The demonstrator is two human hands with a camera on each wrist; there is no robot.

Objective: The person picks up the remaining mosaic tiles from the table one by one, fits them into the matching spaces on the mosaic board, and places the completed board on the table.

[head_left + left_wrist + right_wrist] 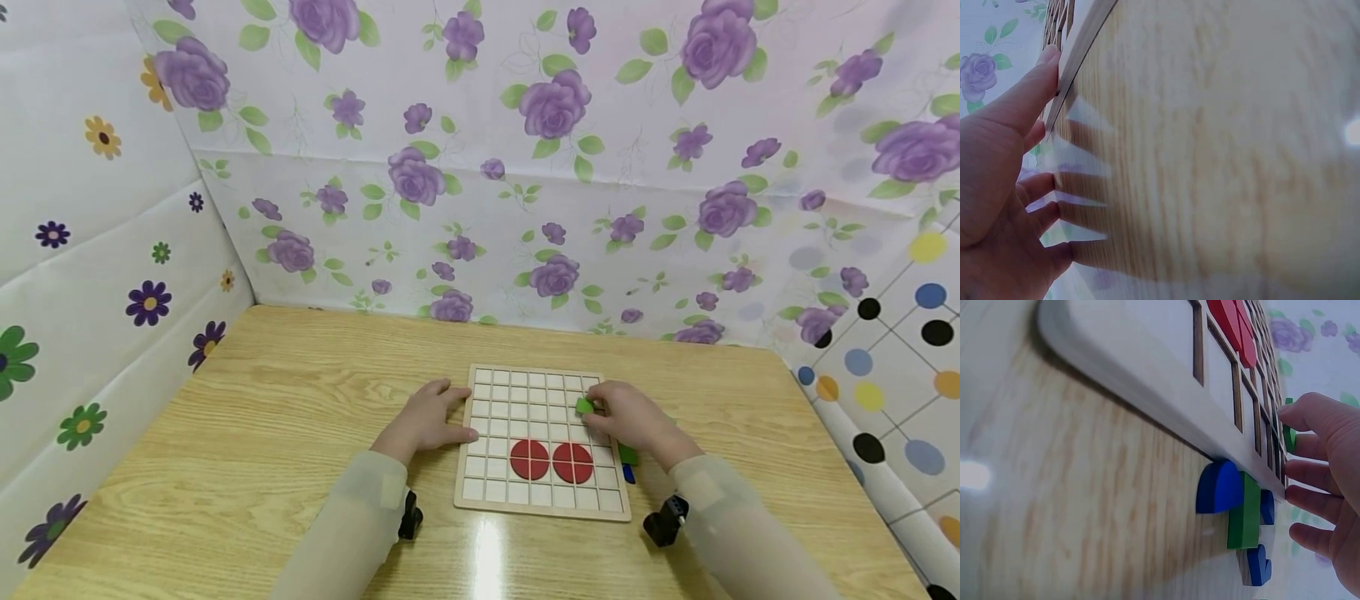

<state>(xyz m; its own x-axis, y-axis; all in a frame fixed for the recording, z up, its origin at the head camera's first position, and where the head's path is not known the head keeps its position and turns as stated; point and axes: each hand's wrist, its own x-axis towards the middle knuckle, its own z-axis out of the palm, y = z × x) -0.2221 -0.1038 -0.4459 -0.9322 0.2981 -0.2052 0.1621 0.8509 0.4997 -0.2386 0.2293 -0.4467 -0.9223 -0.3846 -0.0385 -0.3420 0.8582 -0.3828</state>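
Note:
A wooden grid board point(542, 512) with white square cells lies flat on the table. Two red discs, each made up of quarter pieces, sit in its lower rows; the left disc point(529, 460) is close beside the right disc point(573, 463). My right hand point(633, 421) pinches a small green piece point(583, 406) between thumb and finger over the board's upper right cells. At the left edge, my left hand point(427, 421) rests with fingers spread and its thumb touching the frame. The left wrist view has that thumb point(1029, 90) against the wooden rim, other fingertips on the tabletop.
Beside the board's right edge lie loose pieces: a blue rounded piece point(1218, 487), a green block point(1244, 512) and more blue pieces, partly under my right hand in the head view. Behind the wood-grain table point(300, 375) hangs a floral cloth point(480, 208); patterned cloths flank both sides.

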